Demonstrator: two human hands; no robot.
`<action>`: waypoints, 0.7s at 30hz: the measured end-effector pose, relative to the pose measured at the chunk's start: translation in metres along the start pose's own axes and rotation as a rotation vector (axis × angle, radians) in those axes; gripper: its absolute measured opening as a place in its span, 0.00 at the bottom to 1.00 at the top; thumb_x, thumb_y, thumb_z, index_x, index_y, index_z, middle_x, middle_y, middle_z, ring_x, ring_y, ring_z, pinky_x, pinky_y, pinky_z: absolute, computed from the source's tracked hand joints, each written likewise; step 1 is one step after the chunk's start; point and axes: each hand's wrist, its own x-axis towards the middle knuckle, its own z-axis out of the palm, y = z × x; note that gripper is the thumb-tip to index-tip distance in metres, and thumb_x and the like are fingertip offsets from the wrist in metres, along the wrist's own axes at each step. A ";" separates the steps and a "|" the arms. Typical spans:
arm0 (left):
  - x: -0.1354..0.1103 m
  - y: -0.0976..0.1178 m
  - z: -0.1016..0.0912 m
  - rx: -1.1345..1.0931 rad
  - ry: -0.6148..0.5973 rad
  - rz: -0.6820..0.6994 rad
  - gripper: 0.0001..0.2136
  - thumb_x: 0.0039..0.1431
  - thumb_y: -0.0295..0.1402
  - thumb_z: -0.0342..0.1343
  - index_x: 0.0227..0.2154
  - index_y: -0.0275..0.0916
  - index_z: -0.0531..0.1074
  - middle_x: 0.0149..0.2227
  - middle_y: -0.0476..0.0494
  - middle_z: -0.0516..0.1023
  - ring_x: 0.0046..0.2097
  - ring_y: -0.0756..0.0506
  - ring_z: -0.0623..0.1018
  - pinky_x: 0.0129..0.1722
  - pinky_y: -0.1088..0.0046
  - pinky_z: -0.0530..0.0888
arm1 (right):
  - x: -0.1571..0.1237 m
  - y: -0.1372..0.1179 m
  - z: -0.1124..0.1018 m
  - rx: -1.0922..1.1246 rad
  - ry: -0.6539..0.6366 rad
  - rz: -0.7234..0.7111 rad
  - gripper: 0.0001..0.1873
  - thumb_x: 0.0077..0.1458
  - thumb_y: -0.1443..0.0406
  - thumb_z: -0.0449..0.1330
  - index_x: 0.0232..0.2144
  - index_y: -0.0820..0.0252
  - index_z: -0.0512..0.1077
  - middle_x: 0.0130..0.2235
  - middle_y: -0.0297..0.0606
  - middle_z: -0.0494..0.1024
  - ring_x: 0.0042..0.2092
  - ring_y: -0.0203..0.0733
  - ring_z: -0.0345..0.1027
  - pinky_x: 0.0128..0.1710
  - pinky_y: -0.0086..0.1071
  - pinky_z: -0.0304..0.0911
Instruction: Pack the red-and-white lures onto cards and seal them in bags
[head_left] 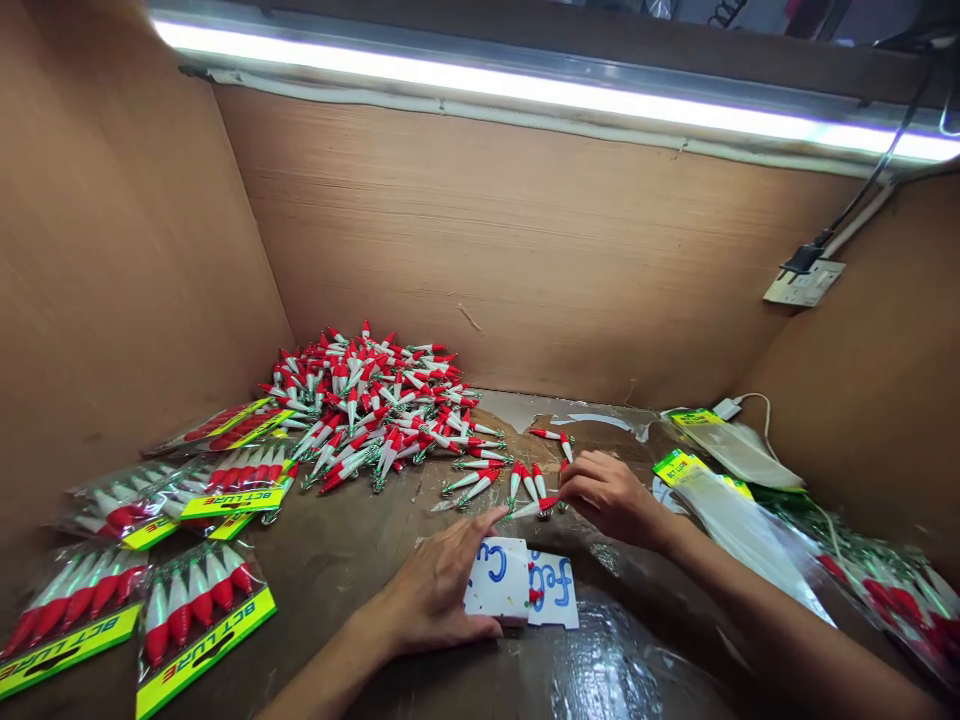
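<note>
My left hand (442,580) is curled around a small white block (499,590) with blue handwriting, thumb on the near side and fingers on the far side. A white card (559,595), also marked in blue, sticks out from the block's right end, with red bits at the joint. Beyond the block, my right hand (607,497) has its fingers bent together at the red end of a red-and-white fishing lure (536,508); its fingertips are partly hidden. Several more loose lures (525,482) lie beside that hand.
A large heap of red-and-white lures (375,400) sits at the back left. Filled packs (202,610) with yellow-green headers lie at the left. Clear bags (735,530) with similar headers are at the right, beside more packed lures (892,590). Board walls (487,240) enclose the table.
</note>
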 end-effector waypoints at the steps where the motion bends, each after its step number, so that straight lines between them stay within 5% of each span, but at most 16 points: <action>1: 0.000 0.001 0.000 0.000 -0.006 -0.003 0.58 0.39 0.40 0.74 0.69 0.52 0.41 0.59 0.40 0.68 0.56 0.34 0.72 0.54 0.55 0.71 | -0.008 -0.003 0.001 -0.018 0.029 0.000 0.06 0.64 0.69 0.56 0.37 0.58 0.74 0.39 0.40 0.77 0.37 0.41 0.66 0.39 0.36 0.57; 7: -0.001 -0.001 0.002 -0.021 -0.013 0.011 0.57 0.40 0.40 0.73 0.69 0.50 0.42 0.59 0.39 0.68 0.56 0.35 0.72 0.54 0.56 0.71 | -0.053 -0.016 0.000 -0.017 0.185 0.083 0.06 0.61 0.71 0.59 0.39 0.57 0.74 0.39 0.40 0.77 0.37 0.41 0.66 0.38 0.37 0.58; 12: 0.001 -0.003 0.005 -0.016 0.006 0.028 0.57 0.40 0.39 0.73 0.69 0.49 0.42 0.60 0.38 0.68 0.55 0.35 0.73 0.54 0.55 0.71 | -0.075 -0.030 -0.004 0.070 0.100 0.184 0.05 0.60 0.70 0.59 0.37 0.57 0.74 0.38 0.40 0.76 0.38 0.42 0.67 0.39 0.37 0.58; 21: 0.004 0.005 0.005 -0.003 0.095 0.058 0.58 0.38 0.33 0.75 0.68 0.50 0.43 0.59 0.40 0.69 0.56 0.36 0.72 0.56 0.56 0.71 | -0.051 -0.054 0.022 0.142 0.038 0.259 0.05 0.56 0.70 0.62 0.36 0.56 0.74 0.39 0.38 0.77 0.40 0.42 0.67 0.40 0.36 0.58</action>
